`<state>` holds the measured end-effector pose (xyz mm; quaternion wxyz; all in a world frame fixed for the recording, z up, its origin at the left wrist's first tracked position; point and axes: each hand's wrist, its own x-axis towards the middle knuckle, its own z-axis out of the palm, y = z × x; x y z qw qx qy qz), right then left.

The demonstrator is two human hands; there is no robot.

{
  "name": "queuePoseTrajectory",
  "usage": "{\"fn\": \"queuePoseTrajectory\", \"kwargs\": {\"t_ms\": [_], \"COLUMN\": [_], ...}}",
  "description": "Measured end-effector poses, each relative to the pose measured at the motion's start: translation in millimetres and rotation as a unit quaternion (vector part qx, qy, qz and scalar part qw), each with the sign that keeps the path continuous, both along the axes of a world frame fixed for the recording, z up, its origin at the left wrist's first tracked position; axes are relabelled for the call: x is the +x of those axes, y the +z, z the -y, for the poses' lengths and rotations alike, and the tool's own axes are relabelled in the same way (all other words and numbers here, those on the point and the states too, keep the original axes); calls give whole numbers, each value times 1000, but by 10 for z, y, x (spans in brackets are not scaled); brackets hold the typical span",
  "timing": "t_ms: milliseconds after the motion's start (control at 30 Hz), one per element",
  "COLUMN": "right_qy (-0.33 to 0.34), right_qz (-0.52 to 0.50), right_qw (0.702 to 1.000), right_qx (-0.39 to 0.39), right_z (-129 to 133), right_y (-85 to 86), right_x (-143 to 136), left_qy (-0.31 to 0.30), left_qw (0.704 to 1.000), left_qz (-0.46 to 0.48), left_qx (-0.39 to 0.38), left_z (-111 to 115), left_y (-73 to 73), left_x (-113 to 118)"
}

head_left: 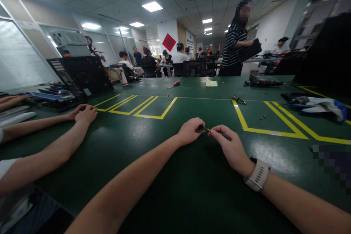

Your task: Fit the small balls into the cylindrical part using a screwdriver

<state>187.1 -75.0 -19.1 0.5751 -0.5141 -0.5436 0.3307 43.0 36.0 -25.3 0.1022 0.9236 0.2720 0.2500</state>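
My left hand point(191, 131) is closed around a small, dark, round hollow part point(200, 128), its open end turned toward my right hand. Between the thumb and fingers of my right hand point(229, 147) is a slim screwdriver point(225, 136) with a dark purplish handle. Its thin metal shaft points left, with the tip at or just inside the round part; exact contact is too small to tell. A tiny brownish bit shows by my right fingertips. Both hands are low over the green tabletop point(153, 150).
At left, a co-worker's hands point(85, 113) rest on the table near a black machine point(82, 75). Further back are a red-handled screwdriver point(173, 84), a notepad point(211, 83), a metal part point(239, 99) and a black tool point(263, 82). Gloves point(323, 106) lie right, beyond yellow tape point(274, 132).
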Motion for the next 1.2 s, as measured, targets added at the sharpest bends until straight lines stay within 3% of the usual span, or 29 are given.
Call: {"fn": "queuePoseTrajectory", "kwargs": {"t_ms": [100,300,500,667,967,1200], "right_qy": [-12,18,32,36,29,44], "right_qz": [73,-151,-229,-239,-175,-221], "right_qw": [997,987,969,967,983,971], "right_qx": [6,-50,-84,-82,-52,-78], "right_z": [28,-84,-145,-137,-83,-118], "right_y": [16,-22,-39,-38,-46,-35], "right_x": [-16,67,121,119,35,93], "left_qy": [-9,-17,-30,-18,19,-13], "left_qw": [999,999,999,996,999,1000], "left_qz": [-25,-30,34,63,-20,-10], "left_qx": [23,22,-29,-57,21,18], "left_z": [8,10,-4,-23,4,8], "left_y": [0,9,12,4,4,12], "left_x": [-2,0,2,2,-2,-5]}}
